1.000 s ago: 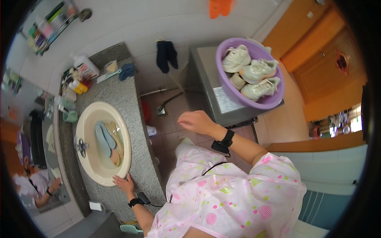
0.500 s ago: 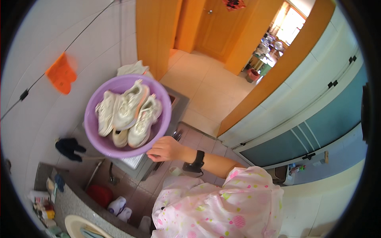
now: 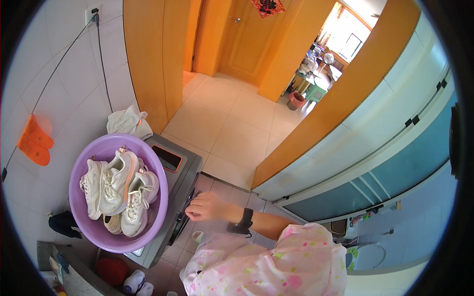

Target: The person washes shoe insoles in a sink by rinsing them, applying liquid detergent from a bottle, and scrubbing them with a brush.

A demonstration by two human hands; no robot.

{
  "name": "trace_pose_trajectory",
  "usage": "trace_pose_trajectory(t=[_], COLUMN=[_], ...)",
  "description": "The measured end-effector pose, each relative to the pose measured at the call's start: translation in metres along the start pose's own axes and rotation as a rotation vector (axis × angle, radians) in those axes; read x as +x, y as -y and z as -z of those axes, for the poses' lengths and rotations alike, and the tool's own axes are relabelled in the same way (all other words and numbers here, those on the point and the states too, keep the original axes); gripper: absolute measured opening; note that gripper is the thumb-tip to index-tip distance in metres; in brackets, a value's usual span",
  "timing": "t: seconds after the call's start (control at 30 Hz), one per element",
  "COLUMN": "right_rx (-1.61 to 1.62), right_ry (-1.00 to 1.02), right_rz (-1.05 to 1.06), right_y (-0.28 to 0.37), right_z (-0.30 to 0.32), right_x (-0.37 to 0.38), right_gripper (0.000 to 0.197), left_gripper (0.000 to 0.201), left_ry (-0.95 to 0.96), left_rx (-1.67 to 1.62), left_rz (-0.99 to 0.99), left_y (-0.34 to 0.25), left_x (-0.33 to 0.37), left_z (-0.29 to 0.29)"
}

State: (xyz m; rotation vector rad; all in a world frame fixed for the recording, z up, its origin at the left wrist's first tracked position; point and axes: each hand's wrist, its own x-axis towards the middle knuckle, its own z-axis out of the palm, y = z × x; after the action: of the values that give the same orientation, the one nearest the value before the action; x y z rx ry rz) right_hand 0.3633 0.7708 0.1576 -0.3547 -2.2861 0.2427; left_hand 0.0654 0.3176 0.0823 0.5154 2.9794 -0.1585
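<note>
A purple basin (image 3: 159,209) holds several white lace-up sneakers (image 3: 117,185), some with pale orange trim on the sole. It sits on a grey box-shaped appliance (image 3: 190,163). Just right of the basin, apart from its rim, is my right hand (image 3: 207,206) with its fingers curled in; nothing shows in it. A black band (image 3: 242,223) circles that wrist. On the appliance top behind the basin lies a dark phone-like rectangle with an orange edge (image 3: 168,158). White crumpled cloth (image 3: 129,122) rests at the back corner. My left hand is not in view.
An orange mitt-shaped cloth (image 3: 34,140) hangs by a cord on the left wall. A grey counter (image 3: 81,278) stands lower left, beside a red round object (image 3: 111,270) and white shoes (image 3: 134,281). A doorway with an orange frame (image 3: 326,103) opens ahead; a glass-panelled door (image 3: 340,190) stands right.
My right hand was at the basin's rim and is now apart from it. The view has shifted, so the basin appears lower and further left.
</note>
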Motion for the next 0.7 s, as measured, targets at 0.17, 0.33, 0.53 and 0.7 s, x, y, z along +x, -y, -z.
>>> trace_pose_trajectory(t=[0.17,0.33,0.53,0.7], right_rx=[0.053,0.082,0.168,0.272], right_ry=[-0.008,0.072,0.095,0.283], right_rz=[-0.004,0.039,0.122,0.226], right_y=[-0.002,0.014,0.063,0.102], right_z=[0.000,-0.010,-0.029,-0.076], right_x=[0.004,0.017,0.037,0.053], right_gripper=[0.011,0.013,0.014,0.012], left_gripper=[0.095,0.097,0.099,0.099], left_ry=[0.013,0.047,0.259,0.195], left_rx=[0.041,0.111,0.240,0.065], left_rz=[0.034,0.119,0.323,0.353], left_y=[0.005,0.052,0.186,0.250], left_x=[-0.008,-0.031,-0.046,-0.066], left_z=[0.005,0.009,-0.060,-0.151])
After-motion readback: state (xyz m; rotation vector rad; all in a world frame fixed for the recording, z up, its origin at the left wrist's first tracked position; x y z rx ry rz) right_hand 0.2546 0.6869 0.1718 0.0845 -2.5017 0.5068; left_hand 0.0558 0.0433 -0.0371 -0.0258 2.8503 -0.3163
